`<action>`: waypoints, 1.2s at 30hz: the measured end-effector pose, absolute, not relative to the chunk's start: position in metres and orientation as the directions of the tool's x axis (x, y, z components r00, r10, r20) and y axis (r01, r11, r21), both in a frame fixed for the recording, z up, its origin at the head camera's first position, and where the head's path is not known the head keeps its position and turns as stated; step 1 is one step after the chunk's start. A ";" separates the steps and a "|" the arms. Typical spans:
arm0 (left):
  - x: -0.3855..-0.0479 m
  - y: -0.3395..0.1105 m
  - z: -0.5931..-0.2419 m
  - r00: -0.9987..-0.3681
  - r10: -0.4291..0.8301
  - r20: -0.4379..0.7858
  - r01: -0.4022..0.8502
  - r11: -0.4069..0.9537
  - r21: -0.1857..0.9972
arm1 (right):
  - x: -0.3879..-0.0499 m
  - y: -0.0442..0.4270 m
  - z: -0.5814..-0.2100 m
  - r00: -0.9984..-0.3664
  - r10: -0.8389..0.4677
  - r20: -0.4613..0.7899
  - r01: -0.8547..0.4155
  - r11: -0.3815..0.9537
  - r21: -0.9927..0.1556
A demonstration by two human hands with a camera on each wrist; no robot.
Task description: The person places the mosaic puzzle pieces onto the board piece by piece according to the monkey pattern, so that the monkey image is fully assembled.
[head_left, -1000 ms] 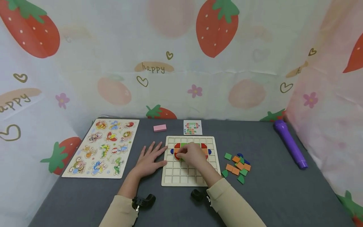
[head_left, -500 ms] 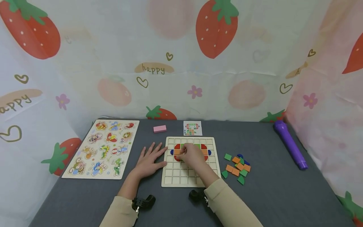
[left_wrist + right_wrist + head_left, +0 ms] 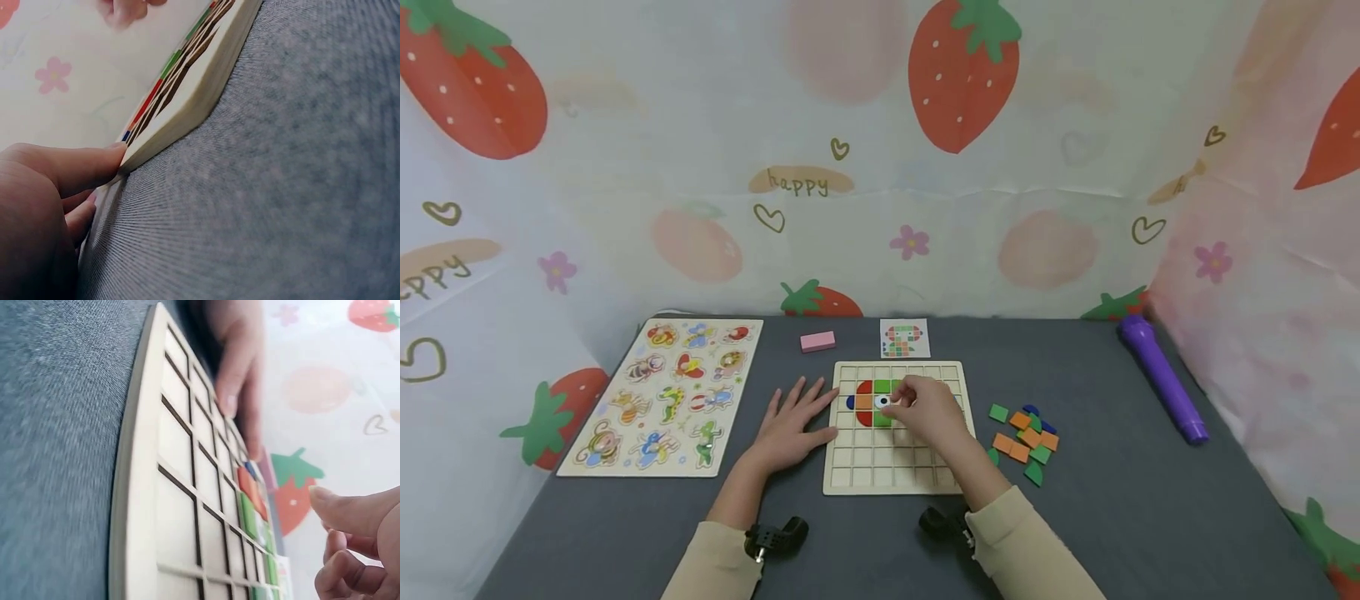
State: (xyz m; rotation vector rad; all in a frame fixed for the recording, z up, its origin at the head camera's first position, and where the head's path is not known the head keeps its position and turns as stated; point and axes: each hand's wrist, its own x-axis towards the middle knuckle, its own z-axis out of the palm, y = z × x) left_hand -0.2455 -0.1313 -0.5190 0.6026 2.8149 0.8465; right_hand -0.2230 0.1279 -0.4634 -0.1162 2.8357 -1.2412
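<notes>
Fingers spread, the left hand (image 3: 790,429) (image 3: 44,194) lies flat on the table, its thumb touching the left edge of the wooden grid board (image 3: 898,484) (image 3: 140,487). Over the board's upper middle is the right hand (image 3: 934,419) (image 3: 362,534), fingers bent; in the right wrist view the thumb stands apart from them and no piece shows between. Just left of its fingertips a white eye piece (image 3: 882,402) sits in the grid, beside an orange square (image 3: 864,402), red pieces (image 3: 864,419) and green pieces (image 3: 882,386). The right hand hides the pattern's right part.
Loose green, orange and blue pieces (image 3: 1002,443) lie right of the board. Behind it are a pattern card (image 3: 904,338) and a pink block (image 3: 817,342). An insect picture board (image 3: 658,400) lies left; a purple microphone-shaped object (image 3: 1163,379) lies far right.
The right hand has shifted right across the board, uncovering the white eye piece. The left hand keeps its place at the board's edge. The head view has shifted slightly.
</notes>
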 end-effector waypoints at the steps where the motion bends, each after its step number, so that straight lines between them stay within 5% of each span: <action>1: -0.246 -0.132 -0.519 -0.911 0.413 -0.019 0.334 0.761 0.556 | -0.221 0.131 -0.462 -0.996 -0.084 -0.007 -0.052 0.672 -0.739; 23: -0.246 -0.131 -0.519 -0.911 0.412 -0.021 0.332 0.764 0.553 | -0.189 0.274 -0.464 -0.990 0.125 -0.071 0.139 0.705 -0.696; 36: -0.247 -0.131 -0.520 -0.911 0.412 -0.023 0.334 0.769 0.545 | -0.190 0.290 -0.479 -0.971 0.201 -0.127 0.237 0.780 -0.579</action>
